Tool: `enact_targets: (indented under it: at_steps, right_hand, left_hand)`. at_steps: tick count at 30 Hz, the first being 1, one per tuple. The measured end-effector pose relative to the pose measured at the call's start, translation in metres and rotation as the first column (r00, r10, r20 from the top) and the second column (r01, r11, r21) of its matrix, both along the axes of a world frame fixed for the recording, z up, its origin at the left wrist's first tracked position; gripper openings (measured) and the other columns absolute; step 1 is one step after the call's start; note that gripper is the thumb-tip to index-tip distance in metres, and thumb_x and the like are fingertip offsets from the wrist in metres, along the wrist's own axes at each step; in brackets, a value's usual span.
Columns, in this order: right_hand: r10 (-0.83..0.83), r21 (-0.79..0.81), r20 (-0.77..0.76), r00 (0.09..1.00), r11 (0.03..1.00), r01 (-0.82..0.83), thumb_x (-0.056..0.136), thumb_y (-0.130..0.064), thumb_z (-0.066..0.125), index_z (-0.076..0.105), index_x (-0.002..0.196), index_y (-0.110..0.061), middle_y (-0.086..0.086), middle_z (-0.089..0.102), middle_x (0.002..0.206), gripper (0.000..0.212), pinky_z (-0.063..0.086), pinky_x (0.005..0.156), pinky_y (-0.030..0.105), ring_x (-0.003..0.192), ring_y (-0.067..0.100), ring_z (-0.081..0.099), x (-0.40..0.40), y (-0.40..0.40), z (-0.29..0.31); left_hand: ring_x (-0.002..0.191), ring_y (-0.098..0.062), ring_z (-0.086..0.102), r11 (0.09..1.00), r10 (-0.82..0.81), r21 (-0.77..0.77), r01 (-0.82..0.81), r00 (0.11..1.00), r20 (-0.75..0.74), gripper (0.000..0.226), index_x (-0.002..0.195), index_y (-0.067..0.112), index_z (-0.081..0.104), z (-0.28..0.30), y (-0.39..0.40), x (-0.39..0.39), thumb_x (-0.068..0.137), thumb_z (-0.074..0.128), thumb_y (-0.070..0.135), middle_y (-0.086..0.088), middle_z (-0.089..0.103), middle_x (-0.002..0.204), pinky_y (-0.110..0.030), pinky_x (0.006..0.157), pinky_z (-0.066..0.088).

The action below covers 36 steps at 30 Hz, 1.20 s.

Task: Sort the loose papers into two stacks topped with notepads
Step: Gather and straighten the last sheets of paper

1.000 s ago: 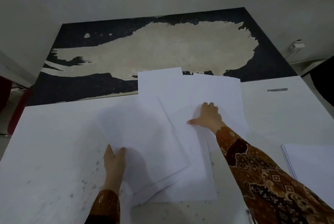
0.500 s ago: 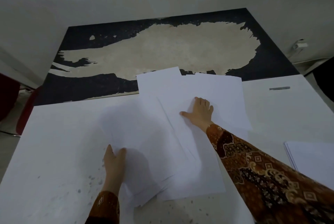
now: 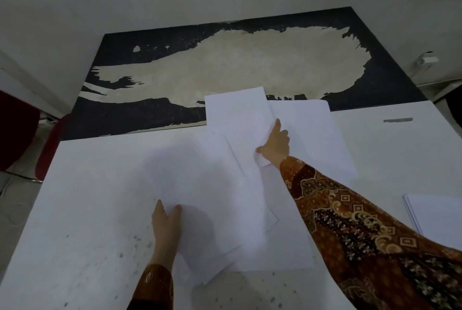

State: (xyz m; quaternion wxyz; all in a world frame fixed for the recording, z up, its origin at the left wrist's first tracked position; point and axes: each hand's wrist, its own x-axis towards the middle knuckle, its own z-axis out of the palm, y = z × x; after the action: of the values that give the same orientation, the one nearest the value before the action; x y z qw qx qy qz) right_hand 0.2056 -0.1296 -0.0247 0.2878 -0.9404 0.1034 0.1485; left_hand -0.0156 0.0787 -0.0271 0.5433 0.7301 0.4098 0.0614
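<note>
The white table (image 3: 82, 209) serves as the landmark, and everything below is placed against it. Nearest its near edge, the left hand (image 3: 166, 224) lies flat on the speckled surface, fingers straight and together, fingertips pressing the left edge of the nearest sheet (image 3: 200, 197); it curls round nothing. That sheet is part of the loose papers (image 3: 250, 209), a fanned, overlapping spread that runs from the table's near middle toward its far edge, each sheet skewed against the next. The left hand sits at the spread's near-left border, so the papers lie ahead of it and to its right.

At the table's right edge, well apart from the spread, a small squared stack of white sheets (image 3: 435, 212) lies partly out of view.

Farther in, the right hand (image 3: 273, 144) reaches across the spread in a brown patterned sleeve (image 3: 350, 219). Its index finger is stretched out along the edge of a sheet, and its thumb is tucked against that sheet's near corner, which looks slightly lifted; whether the thumb truly pinches the paper cannot be told. Papers lie under and around this hand on all sides.

At the table's far edge, the farthest sheet (image 3: 235, 109) overhangs onto a dark board with a pale worn patch (image 3: 225, 64). A small grey strip (image 3: 398, 120) lies on the table's far right.
</note>
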Motion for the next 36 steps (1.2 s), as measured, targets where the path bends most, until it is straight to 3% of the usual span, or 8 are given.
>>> enact_targets:
  at_steps: [2,4,6,12,19,23,28,36]
  right_hand:
    - [-0.018,0.097,0.067,0.998,0.995,0.011,0.084,-0.011,0.066,0.021,0.146,-0.012,0.018,0.049,0.13,0.076,0.042,0.094,0.038,0.121,0.034,0.047,0.005,-0.008,0.002]
    - [-0.034,0.181,0.093,0.995,0.983,0.017,0.085,-0.007,0.062,0.052,0.114,-0.006,0.014,0.06,0.104,0.031,0.043,0.074,0.028,0.102,0.031,0.058,0.009,-0.014,0.01]
    - [0.017,0.182,0.082,0.997,0.983,-0.032,0.085,-0.008,0.062,0.051,0.084,-0.006,0.007,0.054,0.081,0.01,0.036,0.058,0.026,0.086,0.027,0.056,0.01,-0.023,0.021]
    - [0.222,0.0,-0.099,0.97,0.975,-0.223,0.092,-0.011,0.055,0.047,0.129,0.0,0.017,0.051,0.134,0.039,0.038,0.097,0.03,0.123,0.031,0.047,-0.06,-0.063,0.027]
    - [0.18,-0.096,-0.124,0.976,0.977,-0.192,0.09,-0.017,0.057,0.045,0.125,-0.005,0.013,0.036,0.133,0.039,0.042,0.096,0.034,0.124,0.03,0.037,-0.152,-0.082,-0.004]
    - [0.1,-0.148,-0.036,0.994,0.983,-0.104,0.085,-0.039,0.063,0.033,0.134,-0.01,0.011,0.036,0.137,0.065,0.039,0.094,0.039,0.125,0.031,0.033,-0.172,-0.068,-0.006]
    - [0.044,-0.124,0.126,0.991,0.992,-0.028,0.082,-0.033,0.07,0.015,0.149,-0.017,0.009,0.041,0.137,0.088,0.041,0.095,0.036,0.124,0.028,0.037,-0.181,-0.058,-0.016]
    - [-0.021,0.123,0.11,0.994,0.992,0.008,0.077,-0.027,0.075,0.035,0.132,-0.019,0.007,0.04,0.119,0.068,0.047,0.066,0.031,0.09,0.026,0.056,-0.178,-0.069,-0.015]
  left_hand:
    - [0.113,-0.036,0.054,1.0,0.014,-0.008,-0.014,1.0,-0.004,0.041,0.133,0.005,0.046,0.001,0.002,0.0,0.094,0.052,0.012,-0.01,0.056,0.125,-0.047,0.094,0.047]
    - [0.112,-0.033,0.055,1.0,0.022,-0.022,-0.023,1.0,-0.013,0.041,0.133,0.006,0.046,0.0,0.004,0.001,0.094,0.052,0.014,-0.011,0.056,0.126,-0.049,0.095,0.047]
    - [0.103,-0.032,0.057,0.999,0.02,-0.034,-0.02,1.0,0.0,0.033,0.127,0.007,0.05,0.003,0.003,0.001,0.094,0.05,0.009,-0.01,0.058,0.116,-0.045,0.088,0.049]
    - [0.09,-0.034,0.056,0.994,0.104,0.017,-0.105,0.993,0.046,0.009,0.1,0.002,0.053,0.006,0.005,-0.01,0.091,0.05,0.004,-0.011,0.056,0.094,-0.036,0.072,0.043]
    - [0.099,-0.035,0.056,0.994,0.109,0.015,-0.11,0.993,0.048,0.028,0.117,0.001,0.054,0.015,0.01,-0.031,0.09,0.051,0.009,-0.016,0.058,0.111,-0.039,0.077,0.048]
    - [0.107,-0.035,0.056,0.995,0.104,-0.005,-0.103,0.993,0.062,0.038,0.127,0.005,0.052,0.017,0.002,-0.041,0.09,0.052,0.013,-0.015,0.058,0.121,-0.05,0.092,0.048]
    - [0.123,-0.037,0.048,0.995,0.093,-0.024,-0.092,0.995,0.044,0.055,0.14,0.01,0.04,0.009,-0.01,-0.051,0.089,0.053,0.026,-0.015,0.047,0.14,-0.057,0.1,0.043]
    - [0.107,-0.034,0.055,0.994,0.104,-0.023,-0.103,0.993,0.057,0.039,0.13,0.009,0.05,0.02,-0.024,-0.054,0.092,0.05,0.013,-0.011,0.057,0.122,-0.052,0.094,0.048]
